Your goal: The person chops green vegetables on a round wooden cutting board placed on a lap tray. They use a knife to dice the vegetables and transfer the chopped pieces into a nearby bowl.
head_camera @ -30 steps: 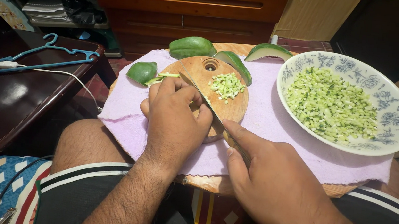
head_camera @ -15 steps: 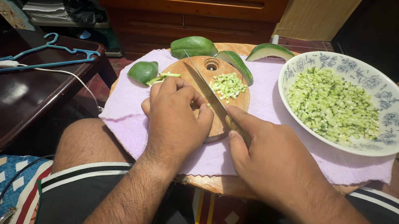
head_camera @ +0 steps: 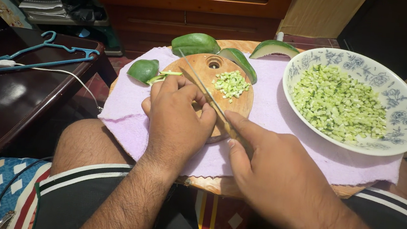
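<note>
a blue clothes hanger (head_camera: 40, 54) and white cable (head_camera: 43, 70) lie on the dark side table (head_camera: 10, 111).

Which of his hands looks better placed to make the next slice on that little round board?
Probably the right hand: it grips the knife, whose blade lies across the cutting board beside the diced pile. The left hand is curled over the green strips, pinning them rather than free to cut.

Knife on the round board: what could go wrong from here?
1. The knife blade runs right beside the left hand knuckles, so a slip could nick a finger.
2. The cutting board lies on a purple towel and may shift.
3. Diced pieces sit near the board's far edge and could scatter.
</note>
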